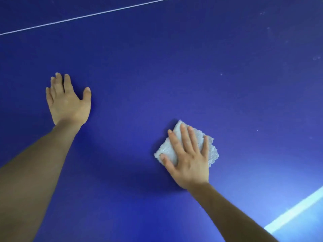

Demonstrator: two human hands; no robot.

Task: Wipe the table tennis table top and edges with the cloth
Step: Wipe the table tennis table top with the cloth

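The blue table tennis table top [174, 67] fills the whole view. A folded white textured cloth [212, 151] lies flat on it at the lower right. My right hand [187, 158] presses on the cloth with straight, spread fingers and covers most of it. My left hand [67, 100] rests flat on the bare table surface to the left, fingers straight, holding nothing.
A thin white line [87, 15] crosses the table at the top left. A broad white stripe [295, 212] runs across the lower right corner. Faint pale specks and smudges [316, 58] dot the surface at the upper right.
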